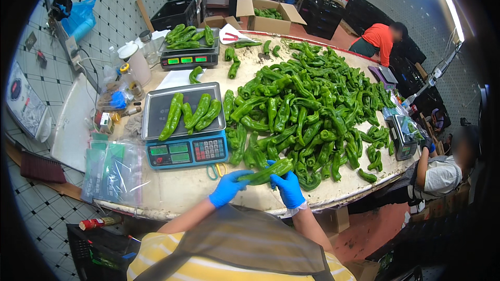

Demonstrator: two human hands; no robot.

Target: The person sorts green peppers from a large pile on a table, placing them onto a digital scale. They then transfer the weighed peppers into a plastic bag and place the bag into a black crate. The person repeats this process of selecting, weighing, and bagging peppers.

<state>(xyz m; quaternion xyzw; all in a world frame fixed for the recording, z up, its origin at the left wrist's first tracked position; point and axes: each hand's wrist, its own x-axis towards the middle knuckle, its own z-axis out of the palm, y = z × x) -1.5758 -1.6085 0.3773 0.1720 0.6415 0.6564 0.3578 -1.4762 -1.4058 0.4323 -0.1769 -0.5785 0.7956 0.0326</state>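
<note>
A long green pepper [269,172] is held between my two blue-gloved hands, just above the table's near edge. My left hand [229,188] grips its left end, and my right hand [287,187] holds it near the other end. Beyond them spreads a large heap of green peppers [304,105]. To the left stands a blue digital scale [186,150], with several peppers [170,117] lying apart on its metal tray. Scissors [216,171] with teal and yellow handles lie between the scale and my left hand.
Clear plastic bags [113,171] lie at the left edge. A second scale [189,59] bears more peppers, beside jars [131,80] and a white pitcher [134,62]. An open carton [269,23] stands beyond the table. At right, a co-worker [441,175] handles a bag at another scale [402,136].
</note>
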